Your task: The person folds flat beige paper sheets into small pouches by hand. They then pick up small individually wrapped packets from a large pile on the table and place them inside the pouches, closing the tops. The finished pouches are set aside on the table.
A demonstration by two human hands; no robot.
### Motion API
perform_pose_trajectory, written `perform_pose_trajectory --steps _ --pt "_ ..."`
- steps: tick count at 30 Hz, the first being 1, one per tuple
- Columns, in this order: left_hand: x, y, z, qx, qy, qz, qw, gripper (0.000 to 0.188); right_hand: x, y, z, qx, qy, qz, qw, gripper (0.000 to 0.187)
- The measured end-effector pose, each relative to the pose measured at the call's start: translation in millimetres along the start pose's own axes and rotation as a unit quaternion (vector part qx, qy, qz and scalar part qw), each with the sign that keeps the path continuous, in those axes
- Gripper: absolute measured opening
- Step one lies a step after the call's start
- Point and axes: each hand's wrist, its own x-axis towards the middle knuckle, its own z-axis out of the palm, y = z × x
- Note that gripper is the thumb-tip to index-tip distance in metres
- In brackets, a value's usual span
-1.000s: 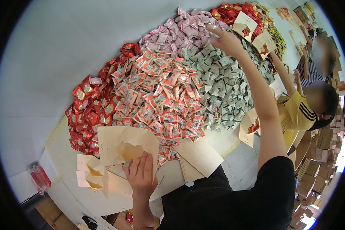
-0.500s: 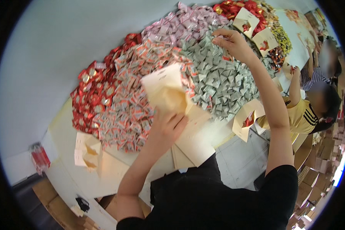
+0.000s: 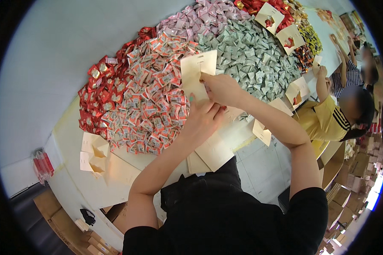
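My left hand [image 3: 200, 121] grips a cream paper box [image 3: 198, 66] with a tall slotted flap, held up over the front of the table. At the box's mouth is my right hand [image 3: 223, 90], its fingers closed and bent inward; what they hold is mostly hidden. A bit of shiny wrapper shows beneath those fingers. Behind the box lie a heap of small grey-green wrapped sweets [image 3: 259, 63] and, to its left, a heap of orange-and-white wrapped sweets [image 3: 153, 97].
Red wrapped sweets [image 3: 100, 93] edge the left side; pink ones [image 3: 200, 19] lie at the back. An open cream box [image 3: 93, 146] stands front left, and flat card pieces [image 3: 215, 151] lie at the table edge. A co-worker in yellow [image 3: 327, 119] works at right.
My right hand has come from the grey-green heap down and left to the box. My left hand has moved the box slightly right. The co-worker's arm has moved too.
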Motion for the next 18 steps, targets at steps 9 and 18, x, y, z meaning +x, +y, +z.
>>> perform_pose_trajectory --steps 9,18 --pt "-1.0 6.1 12.2 -0.023 0.074 0.001 0.997 0.03 -7.5 -10.6 -1.9 0.057 0.231 -0.011 0.971 0.029" --pt "-3.4 2.0 14.6 -0.007 0.134 -0.028 0.991 0.027 -31.0 -16.0 -21.8 0.051 0.192 -0.156 0.968 0.042"
